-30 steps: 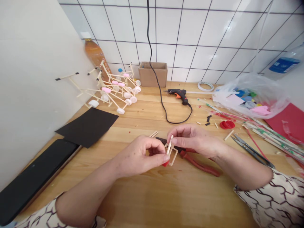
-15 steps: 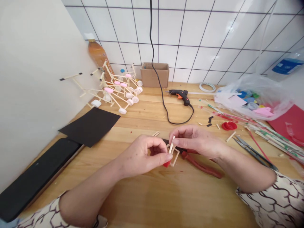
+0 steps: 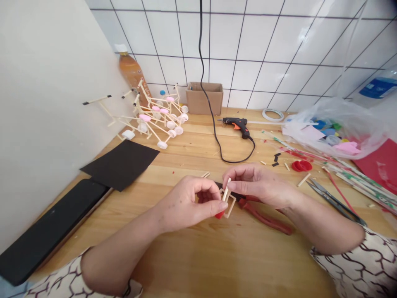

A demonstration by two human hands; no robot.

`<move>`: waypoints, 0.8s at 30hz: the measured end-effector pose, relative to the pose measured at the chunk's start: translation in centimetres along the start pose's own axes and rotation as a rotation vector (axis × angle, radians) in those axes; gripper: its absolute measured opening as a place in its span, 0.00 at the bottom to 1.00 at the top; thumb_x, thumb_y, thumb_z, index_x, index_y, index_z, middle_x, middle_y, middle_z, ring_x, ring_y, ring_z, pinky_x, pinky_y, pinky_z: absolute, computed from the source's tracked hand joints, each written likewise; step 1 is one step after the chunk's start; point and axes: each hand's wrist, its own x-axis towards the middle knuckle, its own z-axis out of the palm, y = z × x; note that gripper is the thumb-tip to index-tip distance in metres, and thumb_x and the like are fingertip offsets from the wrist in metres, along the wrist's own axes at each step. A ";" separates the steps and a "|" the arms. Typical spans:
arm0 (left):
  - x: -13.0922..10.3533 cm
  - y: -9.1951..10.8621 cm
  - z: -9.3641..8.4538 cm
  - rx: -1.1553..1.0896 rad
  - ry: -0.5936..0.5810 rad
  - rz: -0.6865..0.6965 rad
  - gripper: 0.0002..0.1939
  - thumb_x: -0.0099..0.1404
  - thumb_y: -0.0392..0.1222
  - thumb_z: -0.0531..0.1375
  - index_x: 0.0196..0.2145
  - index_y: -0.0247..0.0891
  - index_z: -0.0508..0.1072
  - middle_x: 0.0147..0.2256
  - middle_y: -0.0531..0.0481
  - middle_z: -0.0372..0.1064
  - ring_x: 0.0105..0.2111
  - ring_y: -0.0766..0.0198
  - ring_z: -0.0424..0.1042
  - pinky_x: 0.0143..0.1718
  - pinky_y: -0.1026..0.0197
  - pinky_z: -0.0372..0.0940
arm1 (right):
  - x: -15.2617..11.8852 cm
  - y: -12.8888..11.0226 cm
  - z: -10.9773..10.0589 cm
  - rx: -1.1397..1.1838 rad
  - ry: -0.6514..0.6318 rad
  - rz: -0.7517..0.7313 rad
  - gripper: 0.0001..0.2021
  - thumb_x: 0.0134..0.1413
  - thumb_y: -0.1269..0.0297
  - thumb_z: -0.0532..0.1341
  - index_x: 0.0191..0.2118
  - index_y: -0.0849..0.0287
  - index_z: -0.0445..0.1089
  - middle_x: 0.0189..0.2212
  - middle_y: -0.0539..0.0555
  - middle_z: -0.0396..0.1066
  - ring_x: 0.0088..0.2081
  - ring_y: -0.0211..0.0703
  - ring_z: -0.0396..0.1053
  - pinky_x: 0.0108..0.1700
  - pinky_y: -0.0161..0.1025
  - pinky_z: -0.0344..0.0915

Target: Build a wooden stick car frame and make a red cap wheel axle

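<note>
Between my two hands is a small frame of pale wooden sticks (image 3: pixel 230 209) with a red piece (image 3: pixel 220 215) at its lower left. My left hand (image 3: pixel 194 203) is closed in a pinch on this frame, thumb and fingertips near the red piece. My right hand (image 3: pixel 259 184) pinches the upper end of a short pale stick (image 3: pixel 227 189) that stands tilted against the frame. Whether that stick is joined to the frame I cannot tell. Red-handled pliers (image 3: pixel 266 219) lie on the table beneath my right hand, their jaws partly hidden.
Finished-looking stick models (image 3: pixel 149 116) with round caps stand at the back left by a bottle (image 3: pixel 132 68). A glue gun (image 3: pixel 236 124) with its black cord lies behind my hands. Snips (image 3: pixel 336 200), red caps (image 3: pixel 302 166) and a plastic bag (image 3: pixel 338 128) are on the right, black paper (image 3: pixel 122 163) on the left.
The view has shifted slightly, so everything sits a little further right. Both hands keep the same grip on the stick frame, with no clear movement between them.
</note>
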 end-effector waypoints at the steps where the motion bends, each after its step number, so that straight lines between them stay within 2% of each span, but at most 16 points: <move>1: 0.0 0.0 0.0 0.001 0.000 -0.002 0.09 0.58 0.43 0.60 0.24 0.35 0.72 0.25 0.50 0.74 0.23 0.70 0.66 0.24 0.68 0.60 | 0.0 0.0 0.0 0.002 0.003 -0.001 0.19 0.41 0.51 0.69 0.30 0.63 0.70 0.23 0.47 0.66 0.24 0.30 0.58 0.25 0.32 0.53; 8: 0.0 -0.1 -0.3 -0.027 0.006 0.000 0.12 0.55 0.47 0.62 0.25 0.35 0.70 0.25 0.51 0.72 0.24 0.69 0.66 0.24 0.68 0.59 | -0.1 0.1 0.0 0.014 0.001 -0.011 0.16 0.43 0.53 0.68 0.30 0.62 0.70 0.24 0.48 0.67 0.23 0.31 0.59 0.23 0.32 0.54; 17: 0.0 0.4 0.1 -0.046 0.025 -0.031 0.10 0.53 0.43 0.63 0.23 0.35 0.68 0.24 0.52 0.72 0.23 0.70 0.64 0.24 0.67 0.59 | 0.0 0.3 -0.1 0.028 0.015 -0.046 0.16 0.44 0.53 0.68 0.31 0.61 0.70 0.25 0.49 0.68 0.24 0.32 0.61 0.22 0.31 0.57; 24: -0.1 0.5 0.3 -0.070 0.051 -0.018 0.08 0.56 0.41 0.61 0.23 0.35 0.67 0.23 0.52 0.72 0.23 0.69 0.67 0.24 0.68 0.60 | 0.0 0.4 -0.1 0.013 0.021 -0.072 0.14 0.45 0.54 0.67 0.31 0.61 0.71 0.25 0.49 0.68 0.25 0.33 0.62 0.24 0.32 0.59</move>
